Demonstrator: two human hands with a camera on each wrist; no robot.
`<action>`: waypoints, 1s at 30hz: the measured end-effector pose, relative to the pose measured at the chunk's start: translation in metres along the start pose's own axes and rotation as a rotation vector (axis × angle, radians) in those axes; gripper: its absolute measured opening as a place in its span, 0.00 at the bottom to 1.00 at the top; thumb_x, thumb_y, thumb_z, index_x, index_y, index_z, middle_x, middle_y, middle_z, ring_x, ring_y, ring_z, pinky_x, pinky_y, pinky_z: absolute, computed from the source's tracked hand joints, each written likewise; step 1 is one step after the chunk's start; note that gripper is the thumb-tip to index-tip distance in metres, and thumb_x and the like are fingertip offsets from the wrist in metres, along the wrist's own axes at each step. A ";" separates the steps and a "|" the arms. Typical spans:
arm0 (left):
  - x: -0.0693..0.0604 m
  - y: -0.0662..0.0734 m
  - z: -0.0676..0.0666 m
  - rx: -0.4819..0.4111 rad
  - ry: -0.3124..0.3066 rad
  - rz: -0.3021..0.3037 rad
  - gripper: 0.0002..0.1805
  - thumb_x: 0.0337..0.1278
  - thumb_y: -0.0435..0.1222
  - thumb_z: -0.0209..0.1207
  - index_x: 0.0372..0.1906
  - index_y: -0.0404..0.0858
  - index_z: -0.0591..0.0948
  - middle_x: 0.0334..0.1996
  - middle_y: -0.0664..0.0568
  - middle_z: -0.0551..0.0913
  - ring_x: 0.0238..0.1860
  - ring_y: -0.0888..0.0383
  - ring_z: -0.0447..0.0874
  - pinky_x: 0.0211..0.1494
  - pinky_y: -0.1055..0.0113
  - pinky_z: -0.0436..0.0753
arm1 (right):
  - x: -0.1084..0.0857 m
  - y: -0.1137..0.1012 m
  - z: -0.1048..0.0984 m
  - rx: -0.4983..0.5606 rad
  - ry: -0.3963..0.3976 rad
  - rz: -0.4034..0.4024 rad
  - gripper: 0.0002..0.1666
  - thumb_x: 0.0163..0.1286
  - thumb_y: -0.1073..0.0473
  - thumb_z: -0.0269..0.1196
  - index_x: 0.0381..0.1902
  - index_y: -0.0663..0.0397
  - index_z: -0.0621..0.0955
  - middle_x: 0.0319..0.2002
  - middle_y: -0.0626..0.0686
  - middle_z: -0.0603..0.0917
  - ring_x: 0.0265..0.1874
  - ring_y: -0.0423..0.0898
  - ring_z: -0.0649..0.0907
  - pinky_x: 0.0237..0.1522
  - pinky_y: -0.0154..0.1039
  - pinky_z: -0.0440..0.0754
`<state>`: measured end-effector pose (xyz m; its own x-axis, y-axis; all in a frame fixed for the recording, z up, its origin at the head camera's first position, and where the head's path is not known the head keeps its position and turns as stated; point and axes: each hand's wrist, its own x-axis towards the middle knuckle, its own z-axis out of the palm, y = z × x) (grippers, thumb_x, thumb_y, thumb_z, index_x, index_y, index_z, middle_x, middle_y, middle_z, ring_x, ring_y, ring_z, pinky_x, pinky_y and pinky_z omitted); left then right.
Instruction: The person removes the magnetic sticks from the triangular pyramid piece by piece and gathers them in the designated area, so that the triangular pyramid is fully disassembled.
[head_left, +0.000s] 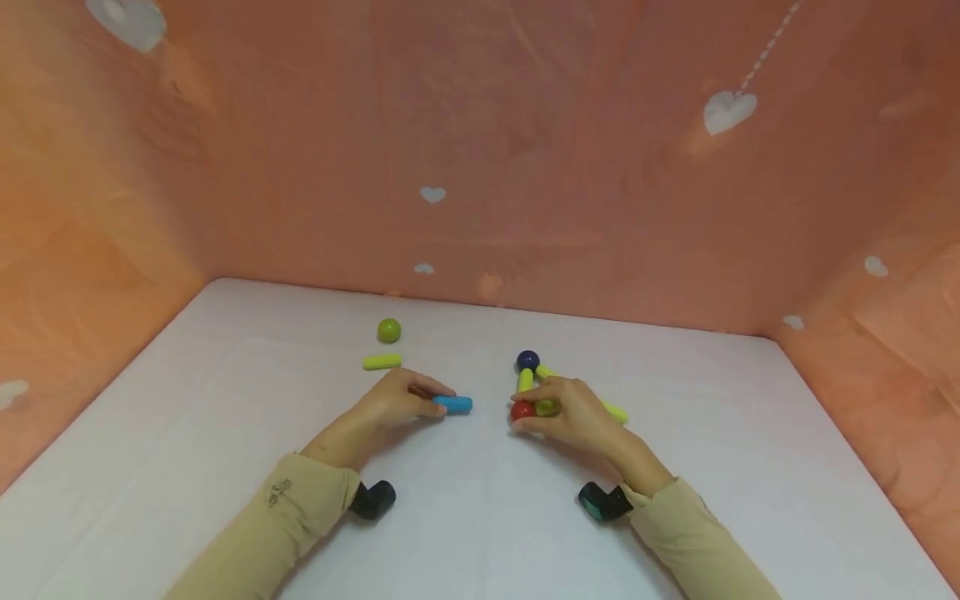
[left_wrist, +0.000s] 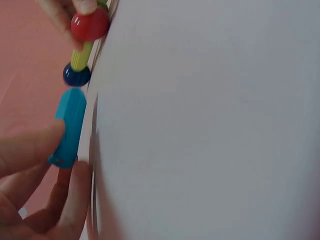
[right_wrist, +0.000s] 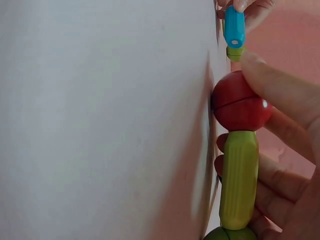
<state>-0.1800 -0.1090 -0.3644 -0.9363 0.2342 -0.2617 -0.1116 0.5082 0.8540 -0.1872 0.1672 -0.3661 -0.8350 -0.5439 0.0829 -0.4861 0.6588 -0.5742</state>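
Observation:
My left hand (head_left: 396, 400) pinches a light-blue stick (head_left: 456, 405) between thumb and fingers, its free end pointing right. My right hand (head_left: 576, 414) grips a glossy red ball (head_left: 522, 410). A yellow-green stick (head_left: 525, 381) runs from the red ball back to a dark blue ball (head_left: 528, 360). In the right wrist view, another yellow-green stick (right_wrist: 240, 180) joins the red ball to a green ball (right_wrist: 231, 234), mostly cut off by the frame. More yellow-green stick (head_left: 617, 412) shows beyond the right hand, which hides part of this structure. A gap separates the blue stick from the red ball.
Back left on the white table (head_left: 480, 517) lie a loose green ball (head_left: 389, 330) and a loose yellow-green stick (head_left: 382, 362). Orange-pink cloth with hearts (head_left: 480, 150) encloses the back and sides. Both wrists carry a black camera (head_left: 373, 501).

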 end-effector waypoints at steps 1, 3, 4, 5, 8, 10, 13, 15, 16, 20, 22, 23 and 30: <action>-0.002 -0.001 -0.004 -0.005 0.021 -0.002 0.15 0.53 0.32 0.65 0.48 0.36 0.85 0.48 0.45 0.84 0.48 0.54 0.76 0.50 0.64 0.77 | 0.001 0.000 0.000 0.006 0.000 0.008 0.22 0.55 0.51 0.73 0.48 0.50 0.86 0.38 0.47 0.84 0.36 0.43 0.76 0.40 0.36 0.74; -0.005 -0.004 -0.012 -0.022 0.057 -0.004 0.16 0.54 0.32 0.64 0.49 0.34 0.84 0.49 0.44 0.83 0.48 0.53 0.75 0.48 0.66 0.76 | 0.002 -0.001 0.000 0.010 -0.003 0.013 0.22 0.54 0.51 0.73 0.48 0.49 0.86 0.37 0.47 0.84 0.36 0.43 0.76 0.40 0.36 0.73; -0.007 -0.006 -0.017 -0.022 0.072 -0.007 0.17 0.54 0.32 0.64 0.50 0.34 0.83 0.49 0.43 0.82 0.48 0.52 0.75 0.46 0.67 0.76 | 0.002 -0.002 0.000 0.011 -0.006 0.014 0.23 0.54 0.51 0.73 0.48 0.49 0.86 0.36 0.46 0.83 0.36 0.43 0.76 0.39 0.36 0.73; -0.009 -0.007 -0.021 -0.020 0.083 -0.007 0.17 0.55 0.33 0.63 0.51 0.34 0.83 0.50 0.42 0.82 0.48 0.52 0.75 0.46 0.68 0.75 | 0.002 -0.002 0.000 0.013 -0.011 0.012 0.23 0.54 0.51 0.73 0.49 0.49 0.86 0.36 0.46 0.83 0.36 0.43 0.76 0.39 0.36 0.73; -0.013 -0.013 -0.034 -0.013 0.119 -0.001 0.18 0.56 0.34 0.63 0.52 0.33 0.82 0.54 0.40 0.80 0.50 0.50 0.75 0.46 0.69 0.74 | 0.003 -0.002 0.000 0.017 -0.017 0.011 0.23 0.54 0.50 0.73 0.48 0.49 0.86 0.35 0.46 0.82 0.36 0.43 0.75 0.38 0.35 0.73; -0.015 -0.016 -0.041 -0.002 0.142 0.002 0.19 0.56 0.34 0.63 0.53 0.33 0.82 0.55 0.39 0.79 0.51 0.50 0.76 0.47 0.69 0.74 | 0.003 -0.003 0.000 0.014 -0.018 0.011 0.23 0.54 0.50 0.73 0.48 0.49 0.86 0.35 0.45 0.82 0.36 0.43 0.75 0.38 0.34 0.73; -0.017 -0.021 -0.049 -0.011 0.166 0.015 0.20 0.56 0.33 0.62 0.54 0.31 0.80 0.55 0.37 0.80 0.50 0.49 0.77 0.46 0.69 0.75 | 0.003 -0.003 -0.001 0.010 -0.020 0.016 0.23 0.54 0.51 0.73 0.48 0.48 0.86 0.35 0.45 0.82 0.36 0.42 0.75 0.37 0.33 0.74; -0.018 -0.023 -0.053 -0.007 0.178 0.013 0.21 0.55 0.33 0.63 0.55 0.31 0.80 0.53 0.37 0.80 0.49 0.49 0.77 0.45 0.70 0.75 | 0.003 -0.003 -0.001 0.010 -0.023 0.019 0.23 0.54 0.51 0.73 0.49 0.49 0.86 0.35 0.46 0.82 0.36 0.43 0.75 0.36 0.33 0.74; -0.018 -0.025 -0.055 -0.003 0.182 0.012 0.21 0.55 0.33 0.63 0.55 0.31 0.80 0.53 0.37 0.81 0.49 0.50 0.78 0.44 0.71 0.76 | 0.003 -0.003 -0.001 0.013 -0.024 0.022 0.23 0.54 0.51 0.73 0.49 0.49 0.86 0.36 0.46 0.82 0.36 0.43 0.75 0.36 0.32 0.74; -0.019 -0.029 -0.062 0.026 0.185 0.012 0.22 0.56 0.33 0.62 0.55 0.28 0.79 0.50 0.36 0.81 0.45 0.52 0.79 0.41 0.70 0.77 | 0.003 -0.005 -0.002 0.024 -0.031 0.039 0.23 0.54 0.51 0.73 0.49 0.48 0.86 0.37 0.47 0.83 0.38 0.43 0.75 0.37 0.33 0.75; -0.020 -0.030 -0.063 0.043 0.188 -0.006 0.22 0.56 0.33 0.62 0.55 0.28 0.78 0.49 0.35 0.81 0.43 0.53 0.79 0.40 0.69 0.78 | 0.003 -0.005 -0.002 0.027 -0.035 0.049 0.24 0.54 0.50 0.73 0.49 0.48 0.86 0.38 0.47 0.83 0.38 0.43 0.75 0.37 0.33 0.76; -0.019 -0.031 -0.065 0.055 0.192 -0.011 0.22 0.56 0.33 0.62 0.55 0.27 0.78 0.50 0.34 0.81 0.44 0.51 0.79 0.41 0.67 0.79 | 0.003 -0.005 -0.002 0.026 -0.036 0.050 0.24 0.54 0.50 0.73 0.49 0.48 0.86 0.38 0.47 0.83 0.38 0.43 0.75 0.37 0.33 0.76; -0.019 -0.036 -0.067 0.112 0.239 -0.065 0.19 0.53 0.30 0.64 0.52 0.30 0.81 0.53 0.33 0.79 0.52 0.43 0.75 0.50 0.60 0.77 | 0.003 -0.006 -0.002 0.037 -0.045 0.064 0.23 0.54 0.51 0.73 0.49 0.48 0.86 0.39 0.47 0.83 0.39 0.44 0.75 0.38 0.33 0.76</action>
<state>-0.1803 -0.1870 -0.3604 -0.9818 0.0026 -0.1897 -0.1491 0.6075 0.7802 -0.1873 0.1624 -0.3606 -0.8511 -0.5249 0.0093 -0.4219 0.6733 -0.6071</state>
